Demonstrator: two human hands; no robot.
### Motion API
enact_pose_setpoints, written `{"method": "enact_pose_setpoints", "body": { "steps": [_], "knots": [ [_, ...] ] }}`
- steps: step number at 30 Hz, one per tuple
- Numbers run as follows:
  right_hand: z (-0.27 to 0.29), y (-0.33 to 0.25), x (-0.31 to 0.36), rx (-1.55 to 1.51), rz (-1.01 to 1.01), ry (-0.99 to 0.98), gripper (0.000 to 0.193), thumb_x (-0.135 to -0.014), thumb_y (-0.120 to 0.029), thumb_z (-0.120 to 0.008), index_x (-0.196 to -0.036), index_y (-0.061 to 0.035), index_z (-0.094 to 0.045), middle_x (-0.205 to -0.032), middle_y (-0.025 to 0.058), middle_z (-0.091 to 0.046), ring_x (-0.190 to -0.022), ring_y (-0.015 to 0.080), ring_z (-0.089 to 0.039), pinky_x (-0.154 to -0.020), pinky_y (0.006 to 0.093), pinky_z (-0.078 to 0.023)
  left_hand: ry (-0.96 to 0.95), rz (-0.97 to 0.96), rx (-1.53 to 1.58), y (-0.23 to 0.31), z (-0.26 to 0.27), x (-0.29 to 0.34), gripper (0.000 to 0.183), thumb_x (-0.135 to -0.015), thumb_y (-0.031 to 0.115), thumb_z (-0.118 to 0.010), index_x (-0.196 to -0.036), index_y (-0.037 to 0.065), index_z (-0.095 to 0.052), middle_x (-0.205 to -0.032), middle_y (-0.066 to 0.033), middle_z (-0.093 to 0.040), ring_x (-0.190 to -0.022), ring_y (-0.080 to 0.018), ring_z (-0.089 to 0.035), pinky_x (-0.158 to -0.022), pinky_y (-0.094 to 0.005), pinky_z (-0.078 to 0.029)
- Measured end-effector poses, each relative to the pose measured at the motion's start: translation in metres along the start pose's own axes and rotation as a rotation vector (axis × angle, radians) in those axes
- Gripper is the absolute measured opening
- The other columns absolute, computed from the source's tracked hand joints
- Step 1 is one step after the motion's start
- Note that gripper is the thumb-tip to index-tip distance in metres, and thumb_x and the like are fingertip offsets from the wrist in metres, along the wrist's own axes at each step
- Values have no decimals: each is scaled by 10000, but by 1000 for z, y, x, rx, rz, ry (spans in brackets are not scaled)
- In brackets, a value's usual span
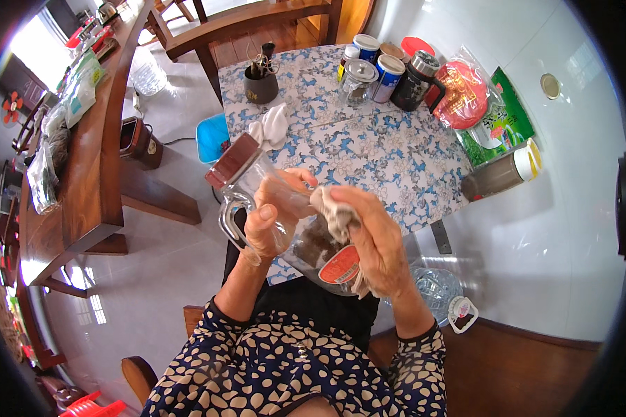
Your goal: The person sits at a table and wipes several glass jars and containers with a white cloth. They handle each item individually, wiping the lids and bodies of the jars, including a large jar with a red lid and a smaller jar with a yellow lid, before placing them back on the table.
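Observation:
A clear jar (302,254) with a looped side handle and a square brown lid (232,161) is tilted in front of me, its lid up and to the left. Something dark brown shows in its lower part, next to a red-orange oval label (339,265). My left hand (273,217) is closed around the jar near the handle. My right hand (374,240) grips a crumpled off-white cloth (335,212) and presses it to the jar's side. Part of the jar's right side is hidden behind that hand.
A floral-covered table (348,153) lies ahead. On it are a white cloth (271,126), a dark pot of utensils (260,85), a black thermos (414,83), a glass jar (359,82) and several canisters. At right lies a brown-filled container (497,175). A large plastic bottle (435,288) stands below.

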State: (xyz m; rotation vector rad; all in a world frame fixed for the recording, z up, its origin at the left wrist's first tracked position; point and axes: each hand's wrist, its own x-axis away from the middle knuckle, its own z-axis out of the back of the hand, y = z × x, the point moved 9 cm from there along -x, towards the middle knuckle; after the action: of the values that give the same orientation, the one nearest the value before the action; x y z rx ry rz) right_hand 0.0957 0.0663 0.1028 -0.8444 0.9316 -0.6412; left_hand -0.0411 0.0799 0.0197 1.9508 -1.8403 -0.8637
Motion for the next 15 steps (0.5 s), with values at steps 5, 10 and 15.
{"method": "enact_pose_setpoints", "body": {
  "steps": [5,10,15],
  "knots": [
    [3,17,-9,67,8,53,361,-857,85,-436,-1186,-7,-552,-1164,167,-552,-1033,290,-580,-861,332,-471,117,49,-140,-5,1,5,598,-639,401,-722,-1063,33,-515,-1068,-101,-484,-994,-250,-532,-856,-454,-480],
    [-11,-15,16,228,271,86,361,-790,44,-585,-1147,-9,-603,-1206,134,-543,-1103,320,-541,-887,361,-471,144,80,-132,-15,18,7,585,-665,393,-708,-1090,45,-503,-1053,-101,-501,-1002,-251,-537,-869,-460,-474],
    [-26,-27,33,482,383,66,404,-771,-33,-648,-1171,-74,-614,-1218,92,-545,-1141,286,-520,-935,347,-446,175,51,-87,-14,17,6,562,-670,382,-703,-1080,55,-500,-1013,-118,-529,-956,-253,-558,-862,-467,-483]
  ]
}}
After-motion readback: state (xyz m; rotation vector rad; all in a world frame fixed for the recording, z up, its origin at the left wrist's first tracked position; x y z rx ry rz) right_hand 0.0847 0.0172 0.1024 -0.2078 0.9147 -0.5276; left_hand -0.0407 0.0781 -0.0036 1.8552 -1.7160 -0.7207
